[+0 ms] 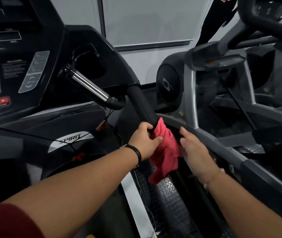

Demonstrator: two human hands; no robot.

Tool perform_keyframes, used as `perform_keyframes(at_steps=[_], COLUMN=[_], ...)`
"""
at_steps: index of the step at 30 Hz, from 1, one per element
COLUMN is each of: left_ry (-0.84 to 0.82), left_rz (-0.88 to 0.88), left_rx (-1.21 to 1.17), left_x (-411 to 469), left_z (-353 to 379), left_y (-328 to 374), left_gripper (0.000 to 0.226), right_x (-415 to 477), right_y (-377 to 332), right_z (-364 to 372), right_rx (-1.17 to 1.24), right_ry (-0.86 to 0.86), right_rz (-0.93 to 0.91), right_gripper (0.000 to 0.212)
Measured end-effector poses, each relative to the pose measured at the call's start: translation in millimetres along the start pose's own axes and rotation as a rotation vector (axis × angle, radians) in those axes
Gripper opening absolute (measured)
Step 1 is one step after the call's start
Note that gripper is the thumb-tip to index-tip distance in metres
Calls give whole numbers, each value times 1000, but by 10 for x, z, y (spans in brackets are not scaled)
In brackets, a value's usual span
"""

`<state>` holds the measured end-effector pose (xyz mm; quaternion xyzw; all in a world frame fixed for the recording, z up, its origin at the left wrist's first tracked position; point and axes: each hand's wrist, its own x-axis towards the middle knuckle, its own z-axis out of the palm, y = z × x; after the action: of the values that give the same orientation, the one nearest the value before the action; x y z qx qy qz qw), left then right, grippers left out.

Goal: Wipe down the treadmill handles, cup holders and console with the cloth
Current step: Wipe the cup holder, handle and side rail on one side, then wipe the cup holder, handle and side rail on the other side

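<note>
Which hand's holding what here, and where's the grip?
Left hand pinches the red cloth near its upper end, against the black foam side handle. Right hand is open beside it, holding nothing.

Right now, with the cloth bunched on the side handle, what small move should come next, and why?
Probably slide the red cloth up the black side handle. The left hand grips cloth against the handle's lower end; the right hand is open beside it, and the stretch above looks uncovered.
</note>
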<state>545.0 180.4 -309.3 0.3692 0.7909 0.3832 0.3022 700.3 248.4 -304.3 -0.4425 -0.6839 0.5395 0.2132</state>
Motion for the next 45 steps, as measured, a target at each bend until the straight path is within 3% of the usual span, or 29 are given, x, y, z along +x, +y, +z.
perform_keyframes(at_steps=[3, 6, 8, 11, 13, 16, 21, 27, 29, 31, 33, 36, 38, 41, 43, 45], left_ry=[82, 233, 114, -193, -153, -70, -59, -275, -183, 18, 48, -133, -210, -237, -231, -166], left_rz=[147, 534, 685, 602, 610, 496, 172, 268, 324, 273, 92, -157, -239, -315, -271, -185], left_rx=[141, 298, 336, 564, 734, 725, 440, 405, 271, 47, -90, -226, -246, -290, -267, -216], left_x=[-19, -64, -102, -148, -100, 12, 10, -291, -320, -296, -200, 21, 100, 115, 70, 5], left_z=[15, 48, 125, 293, 336, 273, 281, 288, 258, 203, 159, 157, 142, 117, 79, -90], left_y=[-23, 60, 159, 153, 97, 89, 146, 35, -21, -6, -7, -77, -112, -173, -156, -152], left_gripper=[47, 40, 46, 61, 68, 57, 67, 60, 52, 52, 81, 111, 103, 76, 59, 36], right_x=[-294, -395, -402, -371, -346, -344, -335, -374, -388, -408, -416, -386, -338, -216, -144, -81], right_y=[204, 351, 334, 302, 322, 319, 301, 257, 241, 223, 241, 245, 164, 88, 9, -164], right_z=[-81, -9, 28, 31, 3, 3, 18, 63, 61, 53, 47, 61, 128, 283, 355, 458], right_rx=[-417, -580, -640, -616, -570, -602, -622, -772, -809, -807, -777, -626, -507, -565, -557, -432], right_ry=[179, 162, 123, 116, 98, 51, 51, 131, 131, 121, 103, 27, 2, 112, 185, 195], right_rz=[-85, -24, -38, -25, 31, 23, -1, -76, -74, -66, -51, 55, 159, 141, 93, 27], right_gripper=[47, 43, 50, 46, 34, 31, 30, 31, 33, 36, 44, 57, 51, 56, 56, 34])
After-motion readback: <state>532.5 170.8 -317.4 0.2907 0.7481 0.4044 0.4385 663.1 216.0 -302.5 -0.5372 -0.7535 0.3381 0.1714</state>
